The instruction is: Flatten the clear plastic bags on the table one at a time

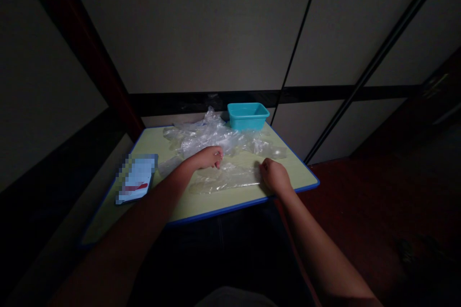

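A clear plastic bag (230, 181) lies flattened and stretched sideways on the table near its front edge. My right hand (275, 175) is closed at the bag's right end, with the fingers wrapped round that edge. Just above the bag's upper left part is my left hand (211, 157), its fingers curled and pointing down; whatever they may pinch is hidden. Behind both hands spreads a crumpled heap of clear plastic bags (207, 136), reaching from the left side of the table toward the right.
A turquoise plastic basket (248, 116) stands at the back right of the small yellow table (194, 206), which has a blue rim. On the left lies a phone or tablet (139, 177) with a lit screen. Wall panels (201, 29) rise directly behind the table.
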The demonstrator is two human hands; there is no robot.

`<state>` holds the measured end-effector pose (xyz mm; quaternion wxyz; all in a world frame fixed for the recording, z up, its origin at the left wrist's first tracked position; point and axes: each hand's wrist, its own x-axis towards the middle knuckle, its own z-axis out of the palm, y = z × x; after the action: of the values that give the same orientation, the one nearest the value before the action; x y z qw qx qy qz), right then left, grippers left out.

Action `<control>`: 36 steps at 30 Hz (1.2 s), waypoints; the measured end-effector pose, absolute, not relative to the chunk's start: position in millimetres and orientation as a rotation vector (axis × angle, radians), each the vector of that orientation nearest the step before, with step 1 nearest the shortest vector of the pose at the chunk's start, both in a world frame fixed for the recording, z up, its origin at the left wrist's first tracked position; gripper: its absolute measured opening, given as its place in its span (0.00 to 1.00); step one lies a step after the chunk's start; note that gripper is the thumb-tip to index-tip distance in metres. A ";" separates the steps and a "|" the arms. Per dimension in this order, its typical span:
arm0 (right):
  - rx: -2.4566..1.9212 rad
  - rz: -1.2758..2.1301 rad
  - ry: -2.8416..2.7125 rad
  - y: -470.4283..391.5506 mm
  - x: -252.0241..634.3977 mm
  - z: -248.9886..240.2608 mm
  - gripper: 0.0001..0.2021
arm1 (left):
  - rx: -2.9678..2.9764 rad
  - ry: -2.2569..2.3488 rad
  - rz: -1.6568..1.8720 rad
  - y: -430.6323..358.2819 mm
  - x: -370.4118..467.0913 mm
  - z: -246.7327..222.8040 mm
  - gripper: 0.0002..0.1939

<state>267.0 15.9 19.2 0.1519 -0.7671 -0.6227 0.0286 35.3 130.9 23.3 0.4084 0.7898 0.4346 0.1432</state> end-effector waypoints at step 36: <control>-2.212 0.048 -1.844 14.7 265.7 13.8 0.11 | 2.861 0.794 0.070 40.7 78.1 22.0 0.36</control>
<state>265.7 14.7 13.8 0.1305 -0.7614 -0.6348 0.0167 78.1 40.7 22.0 0.0858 0.9598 0.2662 0.0234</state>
